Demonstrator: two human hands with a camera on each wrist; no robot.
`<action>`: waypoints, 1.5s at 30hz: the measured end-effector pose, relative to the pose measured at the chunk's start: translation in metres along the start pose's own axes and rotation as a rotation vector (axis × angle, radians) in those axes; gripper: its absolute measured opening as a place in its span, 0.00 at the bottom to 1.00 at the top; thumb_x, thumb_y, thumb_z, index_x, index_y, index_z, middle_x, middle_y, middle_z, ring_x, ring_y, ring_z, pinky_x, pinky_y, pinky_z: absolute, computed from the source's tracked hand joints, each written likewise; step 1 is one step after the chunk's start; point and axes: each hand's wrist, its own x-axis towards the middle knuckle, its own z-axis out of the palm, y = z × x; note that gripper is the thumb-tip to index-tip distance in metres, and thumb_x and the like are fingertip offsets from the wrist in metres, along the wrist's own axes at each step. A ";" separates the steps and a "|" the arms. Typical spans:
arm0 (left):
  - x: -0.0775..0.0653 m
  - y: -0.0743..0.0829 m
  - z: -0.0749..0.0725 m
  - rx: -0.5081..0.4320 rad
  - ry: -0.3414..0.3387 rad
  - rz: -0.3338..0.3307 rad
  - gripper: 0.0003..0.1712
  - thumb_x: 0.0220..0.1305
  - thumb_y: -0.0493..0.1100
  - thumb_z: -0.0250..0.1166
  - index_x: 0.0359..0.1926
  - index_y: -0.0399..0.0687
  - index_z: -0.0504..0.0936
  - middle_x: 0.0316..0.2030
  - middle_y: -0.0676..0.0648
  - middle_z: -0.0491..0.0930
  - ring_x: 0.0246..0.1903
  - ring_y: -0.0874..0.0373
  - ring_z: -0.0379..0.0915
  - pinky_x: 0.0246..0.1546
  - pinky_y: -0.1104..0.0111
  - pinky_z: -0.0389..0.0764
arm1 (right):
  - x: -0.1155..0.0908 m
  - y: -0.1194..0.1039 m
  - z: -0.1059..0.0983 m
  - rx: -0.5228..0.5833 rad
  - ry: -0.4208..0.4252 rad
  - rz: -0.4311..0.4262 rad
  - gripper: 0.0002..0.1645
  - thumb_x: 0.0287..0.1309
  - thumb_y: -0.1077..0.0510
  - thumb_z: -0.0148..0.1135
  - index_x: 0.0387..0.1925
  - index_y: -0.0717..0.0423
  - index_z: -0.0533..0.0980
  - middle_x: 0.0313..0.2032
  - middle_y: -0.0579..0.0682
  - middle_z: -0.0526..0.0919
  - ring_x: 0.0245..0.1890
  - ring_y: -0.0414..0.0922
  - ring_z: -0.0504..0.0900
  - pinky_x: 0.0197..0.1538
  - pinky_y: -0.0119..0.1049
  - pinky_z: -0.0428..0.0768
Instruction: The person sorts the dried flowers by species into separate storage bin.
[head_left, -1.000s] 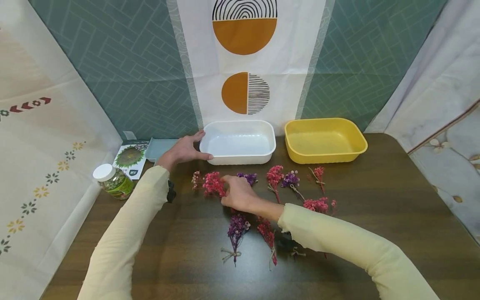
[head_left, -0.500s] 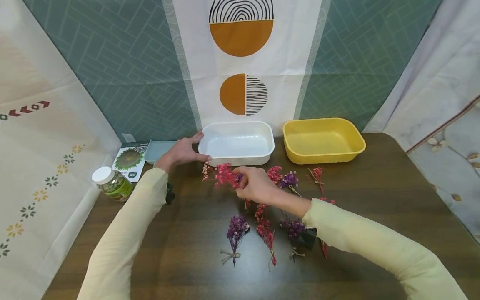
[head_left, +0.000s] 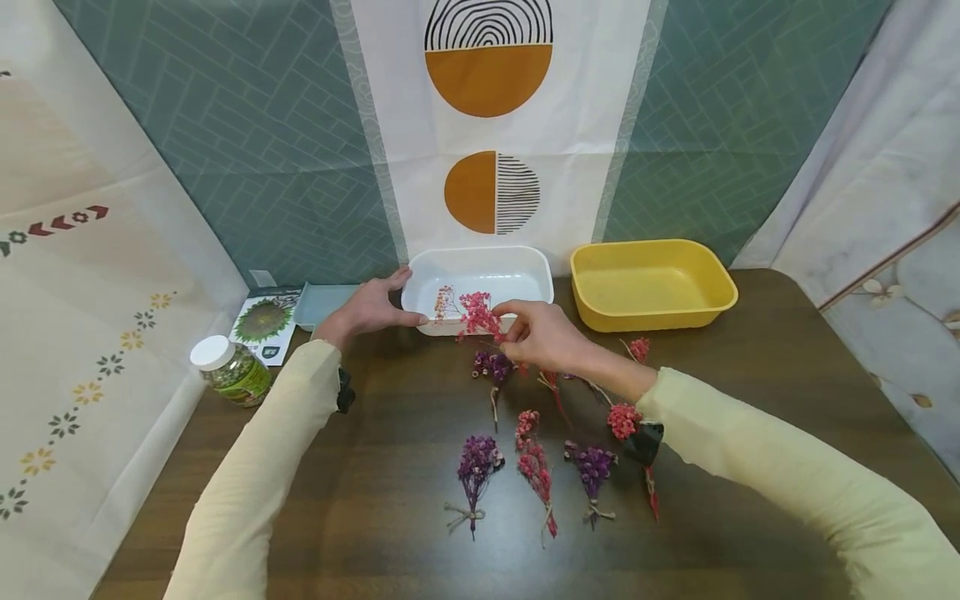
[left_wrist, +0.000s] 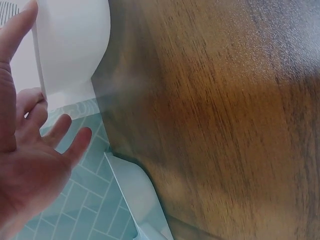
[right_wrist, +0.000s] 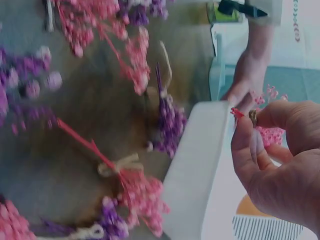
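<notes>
My right hand [head_left: 546, 335] pinches a bunch of pink dried flowers [head_left: 477, 313] by its twine-tied stem. The blossoms point left over the front part of the white plastic tub [head_left: 528, 290]. In the right wrist view, the thumb and index finger meet at the twine knot [right_wrist: 253, 118]. My left hand [head_left: 371, 310] holds the tub's left end, thumb at the front corner and index finger at the back one. Its other fingers hang free of the tub in the left wrist view. The tub's floor shows no flowers apart from the held bunch above it.
Several tied bunches lie on the brown table, including purple ones [head_left: 478, 464] and pink ones [head_left: 532, 460]. A yellow tub [head_left: 652, 318] stands right of the white one. Left are a lidded jar [head_left: 238, 379], a sunflower card [head_left: 262, 321] and a pale blue tray [head_left: 322, 300].
My right hand has lifted the pink bunch from the table and carried it right and away from me to the white tub. The left hand has kept its place.
</notes>
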 end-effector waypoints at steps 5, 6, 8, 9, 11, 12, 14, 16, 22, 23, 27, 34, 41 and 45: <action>0.000 0.001 0.000 -0.016 0.000 -0.023 0.62 0.52 0.62 0.74 0.79 0.51 0.49 0.78 0.47 0.44 0.74 0.41 0.45 0.67 0.42 0.56 | 0.010 0.006 -0.014 -0.035 0.018 -0.004 0.32 0.57 0.66 0.66 0.64 0.62 0.73 0.29 0.50 0.84 0.24 0.44 0.80 0.29 0.35 0.77; 0.000 0.001 0.000 -0.019 -0.001 -0.027 0.63 0.52 0.62 0.74 0.79 0.51 0.49 0.78 0.47 0.44 0.74 0.40 0.45 0.67 0.41 0.57 | 0.012 0.006 -0.016 -0.034 0.018 0.002 0.32 0.58 0.66 0.66 0.65 0.61 0.72 0.29 0.51 0.84 0.24 0.45 0.81 0.29 0.35 0.77; 0.000 0.001 0.000 -0.028 0.002 -0.032 0.63 0.51 0.62 0.75 0.79 0.51 0.49 0.78 0.47 0.44 0.74 0.41 0.45 0.67 0.41 0.57 | 0.016 0.009 -0.019 -0.036 0.019 0.013 0.32 0.59 0.66 0.65 0.66 0.61 0.72 0.29 0.52 0.83 0.23 0.46 0.81 0.27 0.35 0.77; 0.000 0.001 0.000 -0.033 0.004 -0.034 0.63 0.51 0.62 0.75 0.79 0.51 0.49 0.78 0.47 0.44 0.74 0.41 0.45 0.66 0.41 0.57 | 0.019 0.010 -0.021 -0.039 0.021 0.019 0.32 0.59 0.66 0.65 0.66 0.61 0.71 0.30 0.52 0.83 0.23 0.46 0.81 0.26 0.34 0.76; 0.000 0.001 0.001 -0.034 0.003 -0.036 0.63 0.51 0.62 0.75 0.79 0.51 0.49 0.78 0.46 0.44 0.74 0.41 0.46 0.66 0.41 0.58 | 0.023 0.012 -0.023 -0.040 0.023 0.027 0.33 0.59 0.67 0.65 0.67 0.61 0.70 0.31 0.53 0.82 0.22 0.46 0.82 0.25 0.34 0.76; 0.000 0.001 0.000 -0.036 0.003 -0.040 0.63 0.51 0.62 0.75 0.79 0.51 0.49 0.78 0.46 0.44 0.74 0.41 0.46 0.66 0.41 0.58 | 0.025 0.013 -0.024 -0.042 0.026 0.027 0.33 0.60 0.67 0.64 0.67 0.61 0.70 0.31 0.54 0.82 0.22 0.46 0.82 0.24 0.34 0.76; 0.000 0.001 0.000 -0.041 0.001 -0.051 0.64 0.50 0.63 0.75 0.80 0.53 0.49 0.78 0.46 0.45 0.74 0.41 0.46 0.66 0.40 0.58 | 0.030 0.016 -0.026 -0.057 0.033 0.020 0.34 0.59 0.67 0.64 0.68 0.61 0.70 0.31 0.54 0.83 0.21 0.45 0.81 0.24 0.33 0.75; -0.001 0.002 0.000 -0.042 -0.002 -0.059 0.64 0.50 0.63 0.75 0.80 0.54 0.48 0.78 0.44 0.45 0.73 0.40 0.47 0.65 0.40 0.59 | 0.035 0.018 -0.028 -0.065 0.032 0.013 0.34 0.59 0.67 0.63 0.68 0.61 0.69 0.31 0.54 0.83 0.21 0.45 0.81 0.24 0.34 0.74; -0.001 0.002 0.000 -0.053 -0.018 -0.066 0.65 0.50 0.64 0.75 0.80 0.57 0.45 0.78 0.41 0.45 0.73 0.39 0.47 0.65 0.39 0.58 | 0.051 0.023 -0.031 -0.078 0.014 -0.004 0.34 0.60 0.67 0.62 0.69 0.63 0.68 0.31 0.55 0.83 0.21 0.47 0.82 0.26 0.34 0.78; 0.000 0.002 0.001 -0.058 -0.018 -0.072 0.65 0.50 0.64 0.75 0.80 0.58 0.45 0.78 0.41 0.45 0.73 0.39 0.47 0.65 0.38 0.58 | 0.054 0.024 -0.031 -0.080 0.011 -0.003 0.34 0.60 0.67 0.61 0.69 0.63 0.68 0.31 0.55 0.83 0.21 0.47 0.82 0.26 0.34 0.77; 0.001 0.000 0.002 -0.072 -0.010 -0.084 0.66 0.48 0.65 0.75 0.80 0.59 0.46 0.78 0.42 0.45 0.73 0.40 0.46 0.64 0.38 0.59 | 0.067 0.024 -0.030 -0.111 0.008 0.003 0.34 0.61 0.66 0.61 0.69 0.62 0.68 0.33 0.56 0.83 0.22 0.46 0.81 0.26 0.34 0.75; 0.001 0.000 0.001 -0.069 -0.007 -0.082 0.66 0.47 0.67 0.75 0.80 0.58 0.48 0.78 0.46 0.45 0.73 0.40 0.46 0.65 0.38 0.59 | 0.088 0.020 -0.026 -0.209 -0.013 0.002 0.36 0.59 0.67 0.60 0.70 0.62 0.67 0.32 0.56 0.84 0.25 0.46 0.81 0.31 0.37 0.76; -0.001 0.001 0.001 -0.077 0.001 -0.095 0.66 0.47 0.66 0.76 0.80 0.58 0.49 0.78 0.46 0.46 0.73 0.40 0.47 0.65 0.39 0.59 | 0.103 0.021 -0.026 -0.276 -0.040 -0.002 0.38 0.58 0.67 0.60 0.71 0.62 0.66 0.33 0.56 0.86 0.23 0.45 0.80 0.30 0.37 0.77; -0.003 0.001 0.000 -0.083 0.005 -0.094 0.66 0.47 0.66 0.76 0.80 0.59 0.49 0.78 0.46 0.46 0.73 0.40 0.48 0.65 0.39 0.60 | 0.110 0.026 -0.024 -0.309 -0.067 0.009 0.38 0.58 0.68 0.59 0.72 0.62 0.64 0.37 0.58 0.86 0.27 0.47 0.81 0.32 0.37 0.77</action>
